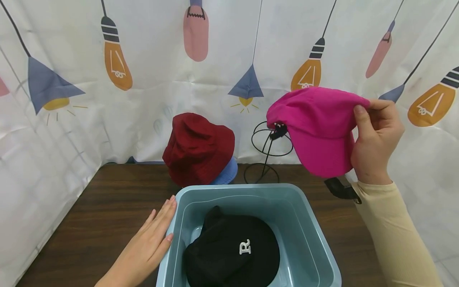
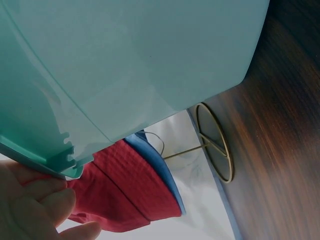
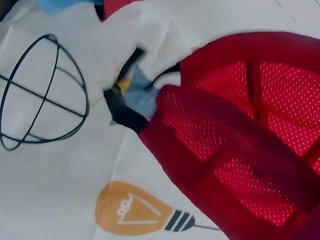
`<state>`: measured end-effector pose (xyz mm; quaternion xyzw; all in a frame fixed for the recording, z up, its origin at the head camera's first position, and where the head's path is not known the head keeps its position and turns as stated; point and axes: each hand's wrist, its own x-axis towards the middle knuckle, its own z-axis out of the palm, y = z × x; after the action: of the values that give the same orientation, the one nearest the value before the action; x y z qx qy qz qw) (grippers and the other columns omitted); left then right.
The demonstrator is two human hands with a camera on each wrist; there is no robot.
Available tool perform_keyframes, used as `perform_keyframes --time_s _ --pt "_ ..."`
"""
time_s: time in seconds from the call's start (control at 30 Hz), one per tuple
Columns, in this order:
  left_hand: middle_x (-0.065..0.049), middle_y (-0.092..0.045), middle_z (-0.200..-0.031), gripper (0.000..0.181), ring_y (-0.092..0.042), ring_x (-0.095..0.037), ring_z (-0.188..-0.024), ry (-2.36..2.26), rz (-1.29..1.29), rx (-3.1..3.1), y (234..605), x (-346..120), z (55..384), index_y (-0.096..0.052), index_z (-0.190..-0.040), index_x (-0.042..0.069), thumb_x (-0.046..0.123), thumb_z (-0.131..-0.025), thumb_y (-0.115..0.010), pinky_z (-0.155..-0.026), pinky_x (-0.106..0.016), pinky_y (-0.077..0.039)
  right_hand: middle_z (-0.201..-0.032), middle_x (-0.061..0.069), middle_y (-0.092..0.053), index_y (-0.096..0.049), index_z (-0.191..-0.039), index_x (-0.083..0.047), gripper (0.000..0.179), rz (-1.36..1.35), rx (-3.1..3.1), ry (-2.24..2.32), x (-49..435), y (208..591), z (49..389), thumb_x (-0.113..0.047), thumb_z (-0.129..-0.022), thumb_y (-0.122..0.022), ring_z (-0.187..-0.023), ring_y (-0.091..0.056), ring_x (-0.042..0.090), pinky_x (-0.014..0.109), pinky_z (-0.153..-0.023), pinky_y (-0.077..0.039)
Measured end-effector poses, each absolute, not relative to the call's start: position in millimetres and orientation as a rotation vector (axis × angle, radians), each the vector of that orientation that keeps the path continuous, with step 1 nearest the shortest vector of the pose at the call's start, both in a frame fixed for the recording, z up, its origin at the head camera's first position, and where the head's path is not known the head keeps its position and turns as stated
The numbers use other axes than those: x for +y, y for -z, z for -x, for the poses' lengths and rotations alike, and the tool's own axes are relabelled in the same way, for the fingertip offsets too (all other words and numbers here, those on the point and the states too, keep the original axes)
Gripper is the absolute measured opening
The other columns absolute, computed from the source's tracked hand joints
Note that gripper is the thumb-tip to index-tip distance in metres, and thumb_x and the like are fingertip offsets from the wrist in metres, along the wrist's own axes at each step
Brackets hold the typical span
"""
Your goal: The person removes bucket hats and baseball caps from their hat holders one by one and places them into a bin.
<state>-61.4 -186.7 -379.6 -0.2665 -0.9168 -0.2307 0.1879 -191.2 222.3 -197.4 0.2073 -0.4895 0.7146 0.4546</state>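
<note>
Held up at the right in the head view is a bright pink cap (image 1: 319, 127), its brim hanging downward. My right hand (image 1: 378, 137) pinches its right edge between thumb and fingers. In the right wrist view the cap's mesh lining (image 3: 235, 165) and black strap (image 3: 125, 110) show, while the hand is out of that view. My left hand (image 1: 148, 239) rests with straight fingers along the left rim of a blue-grey plastic basin (image 1: 315, 235). Inside the basin lies a black cap (image 1: 229, 251) bearing a white letter R.
Behind the basin, a dark red bucket hat (image 1: 201, 147) sits over a blue hat (image 1: 227, 171) on a stand. Right of them stands a bare black wire hat stand (image 1: 267, 147). A dark wooden table (image 1: 97, 211) carries everything, backed by a white printed curtain (image 1: 154, 48).
</note>
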Motion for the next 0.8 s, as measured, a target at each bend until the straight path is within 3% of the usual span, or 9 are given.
perform_keyframes --time_s 0.37,0.8 --pt "-0.01 -0.024 -0.156 0.069 -0.016 -0.013 -0.143 0.651 0.736 -2.609 379.4 -186.2 60.8 -0.022 -0.152 0.005 0.015 -0.093 -0.057 -0.11 -0.015 0.004 -0.08 0.021 -0.06 -0.051 -0.094 0.025 0.012 -0.786 -1.126 -2.083 208.2 208.1 166.9 0.022 -0.083 -0.054 -0.07 -0.057 0.024 0.027 -0.067 -0.051" --pt "-0.01 -0.023 -0.156 0.068 -0.014 -0.011 -0.143 0.665 0.733 -2.622 378.8 -185.9 60.5 -0.022 -0.152 0.006 0.015 -0.094 -0.057 -0.109 -0.013 0.005 -0.098 0.016 -0.062 -0.059 -0.097 0.013 0.014 -1.045 -1.419 -2.114 183.3 236.6 137.4 0.017 -0.089 -0.048 -0.087 -0.058 0.021 0.024 -0.072 -0.05"
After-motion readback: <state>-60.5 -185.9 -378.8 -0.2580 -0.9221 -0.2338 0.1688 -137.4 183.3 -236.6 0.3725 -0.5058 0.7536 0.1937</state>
